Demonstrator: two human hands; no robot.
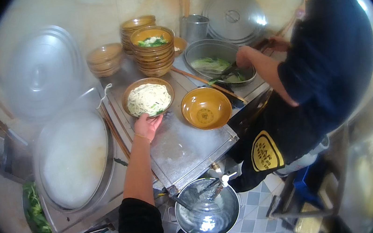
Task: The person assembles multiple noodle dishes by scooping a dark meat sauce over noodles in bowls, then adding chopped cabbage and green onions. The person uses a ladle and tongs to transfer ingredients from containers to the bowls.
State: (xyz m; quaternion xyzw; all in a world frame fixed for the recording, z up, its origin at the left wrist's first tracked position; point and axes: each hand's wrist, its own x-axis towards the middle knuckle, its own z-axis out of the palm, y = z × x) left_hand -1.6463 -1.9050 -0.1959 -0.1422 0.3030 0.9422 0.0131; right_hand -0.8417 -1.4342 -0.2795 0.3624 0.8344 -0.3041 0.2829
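Note:
My left hand (148, 126) reaches up from the lower edge and grips the near rim of a brown bowl (127, 106). White noodles (148, 99) fill that bowl, with a few bits of green at their near side. Whether the bowl rests on the counter or is lifted, I cannot tell. To its right on the metal counter stands a bare brown bowl (206, 108). Just behind is a tall stack of brown bowls (154, 57), its top one holding greens. My right hand is out of view.
At left sits a large pan (76, 154) of whitish, foamy or steaming contents, with chopsticks (115, 130) beside it. At right, a person (328, 50) works over a pot (196, 65) of greens. Below the counter stands a metal basin of water (209, 217). Lids (41, 72) lean behind.

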